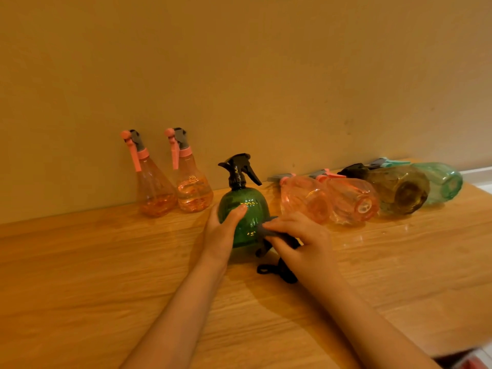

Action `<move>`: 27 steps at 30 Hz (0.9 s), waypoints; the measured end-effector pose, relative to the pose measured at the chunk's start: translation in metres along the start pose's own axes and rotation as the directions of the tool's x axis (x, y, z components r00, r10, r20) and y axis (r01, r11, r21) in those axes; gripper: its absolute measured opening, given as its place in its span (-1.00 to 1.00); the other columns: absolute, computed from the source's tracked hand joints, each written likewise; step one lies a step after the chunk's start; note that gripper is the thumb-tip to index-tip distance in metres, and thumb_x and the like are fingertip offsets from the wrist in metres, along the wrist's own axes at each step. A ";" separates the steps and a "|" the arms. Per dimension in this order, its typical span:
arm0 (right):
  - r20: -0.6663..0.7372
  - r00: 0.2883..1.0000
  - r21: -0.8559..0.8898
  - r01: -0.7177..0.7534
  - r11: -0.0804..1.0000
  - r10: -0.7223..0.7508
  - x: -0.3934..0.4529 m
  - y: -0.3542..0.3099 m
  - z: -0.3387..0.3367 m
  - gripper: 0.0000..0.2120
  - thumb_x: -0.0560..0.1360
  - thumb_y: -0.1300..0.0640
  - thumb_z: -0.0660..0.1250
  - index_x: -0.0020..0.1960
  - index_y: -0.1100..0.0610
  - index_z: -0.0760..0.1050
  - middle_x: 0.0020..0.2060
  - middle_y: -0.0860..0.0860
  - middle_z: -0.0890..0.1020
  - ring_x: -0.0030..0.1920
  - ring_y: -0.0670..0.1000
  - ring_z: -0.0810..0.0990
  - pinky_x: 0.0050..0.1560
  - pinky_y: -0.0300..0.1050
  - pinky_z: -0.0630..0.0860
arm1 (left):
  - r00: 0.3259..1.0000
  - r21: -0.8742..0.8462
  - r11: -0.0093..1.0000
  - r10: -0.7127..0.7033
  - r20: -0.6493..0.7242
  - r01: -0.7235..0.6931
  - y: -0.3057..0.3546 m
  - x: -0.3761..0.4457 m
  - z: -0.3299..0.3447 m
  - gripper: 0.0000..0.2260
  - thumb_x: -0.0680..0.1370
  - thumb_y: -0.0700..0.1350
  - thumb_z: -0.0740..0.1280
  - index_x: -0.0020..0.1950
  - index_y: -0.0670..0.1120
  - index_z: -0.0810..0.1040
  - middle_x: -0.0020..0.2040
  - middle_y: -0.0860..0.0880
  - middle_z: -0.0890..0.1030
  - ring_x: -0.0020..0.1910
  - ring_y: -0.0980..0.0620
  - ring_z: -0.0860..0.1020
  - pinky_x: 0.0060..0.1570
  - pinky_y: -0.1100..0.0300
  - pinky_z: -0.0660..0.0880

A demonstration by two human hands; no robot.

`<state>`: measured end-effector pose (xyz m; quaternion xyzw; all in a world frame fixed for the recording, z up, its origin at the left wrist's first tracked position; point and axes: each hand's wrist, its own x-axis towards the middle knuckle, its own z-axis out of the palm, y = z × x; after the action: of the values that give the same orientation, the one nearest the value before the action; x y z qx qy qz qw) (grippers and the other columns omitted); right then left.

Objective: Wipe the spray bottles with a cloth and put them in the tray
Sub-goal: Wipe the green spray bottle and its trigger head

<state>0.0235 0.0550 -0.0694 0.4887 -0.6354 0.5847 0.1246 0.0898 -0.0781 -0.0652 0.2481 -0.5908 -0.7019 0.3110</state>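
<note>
Green spray bottle (243, 209) upright on wooden table (106, 262), mid-frame; left hand (222, 233) curled round its left side, thumb on the front; right hand (298, 241) fingers clamped on dark cloth (282, 251), pressing it to bottle's lower right; 2 pink bottles (175, 187) upright by wall (239, 75); 4 bottles (367, 193) lying right.

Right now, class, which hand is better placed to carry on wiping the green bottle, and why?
The right hand. It grips the dark cloth against the side of the green spray bottle, so it can likely rub at once. The left hand holds the bottle upright on the wooden table.
</note>
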 end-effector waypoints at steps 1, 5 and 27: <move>0.025 0.999 -0.020 0.043 0.999 -0.042 -0.001 0.001 0.001 -0.87 0.39 0.17 0.39 -0.07 0.12 0.65 -0.15 -0.05 0.64 -0.07 -0.14 0.59 -0.04 -0.32 0.50 | 1.000 -0.008 1.000 0.001 -0.008 -0.001 0.000 0.000 -0.001 -0.62 0.28 0.07 0.36 0.08 0.07 0.51 0.06 -0.08 0.62 0.01 -0.04 0.62 -0.09 0.10 0.55; 0.022 1.000 -0.066 0.002 0.998 0.000 -0.001 0.008 0.000 -0.85 0.37 0.18 0.41 -0.07 0.13 0.65 -0.14 -0.06 0.63 -0.06 -0.16 0.57 -0.03 -0.33 0.51 | 1.000 -0.006 1.000 0.007 -0.031 -0.008 0.000 0.003 -0.005 -0.46 0.25 0.12 0.39 0.21 0.01 0.51 0.09 -0.10 0.61 0.04 -0.07 0.61 -0.10 0.09 0.55; 0.145 0.923 -0.159 -0.333 0.929 0.356 0.086 -0.008 -0.005 -0.87 0.44 0.28 0.37 -0.09 0.12 0.66 -0.32 -0.20 0.53 -0.24 -0.24 0.51 -0.21 -0.42 0.46 | 0.952 0.044 0.999 -0.014 0.305 0.000 -0.001 0.004 -0.013 -0.38 0.13 0.07 0.50 0.18 0.11 0.47 0.06 -0.04 0.64 0.02 -0.04 0.65 -0.06 0.05 0.60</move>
<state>-0.0148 0.0194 -0.0004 0.4083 -0.7569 0.5103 -0.0034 0.0960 -0.0895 -0.0679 0.1455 -0.6458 -0.7200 0.2082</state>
